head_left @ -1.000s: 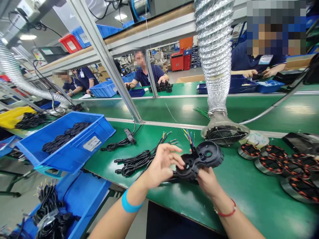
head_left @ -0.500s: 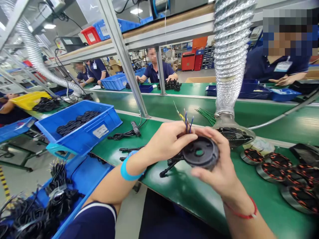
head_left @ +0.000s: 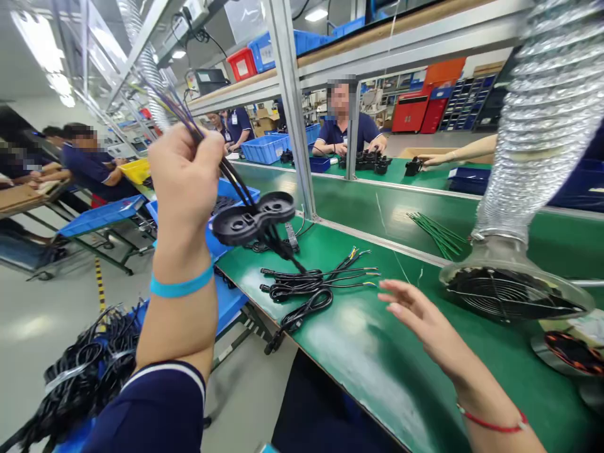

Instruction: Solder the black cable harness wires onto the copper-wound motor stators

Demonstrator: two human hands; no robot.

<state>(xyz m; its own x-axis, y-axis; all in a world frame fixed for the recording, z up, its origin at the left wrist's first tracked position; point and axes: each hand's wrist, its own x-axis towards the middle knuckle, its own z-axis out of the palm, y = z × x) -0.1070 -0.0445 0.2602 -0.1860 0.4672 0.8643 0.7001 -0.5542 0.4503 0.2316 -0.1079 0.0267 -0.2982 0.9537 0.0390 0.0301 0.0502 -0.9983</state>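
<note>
Raised at the left, my left hand (head_left: 184, 182) is closed around black cables (head_left: 238, 182), whose thin coloured wire ends stick up above the fist. From these cables hangs a black plastic housing (head_left: 255, 220) with two round cups, blurred a little, its cable tail dropping towards the bench. My right hand (head_left: 415, 311) is empty above the green bench top (head_left: 363, 358), fingers apart. Just left of its fingertips, several black cables (head_left: 306, 283) lie bundled on the bench, bare coloured wire ends pointing right.
At the right hangs a fume hood (head_left: 509, 289) on a silver duct (head_left: 538, 138). Green wires (head_left: 436, 233) lie behind it, and a copper-wound stator (head_left: 573, 352) sits at the right edge. A metal post (head_left: 295, 113) rises mid-bench. Blue bins and more cables (head_left: 80, 371) are left; co-workers sit beyond.
My right hand has let go of the black housing and moved away to the right. My left hand has lifted up and left, with the housing now hanging from its cables. The view has turned left.
</note>
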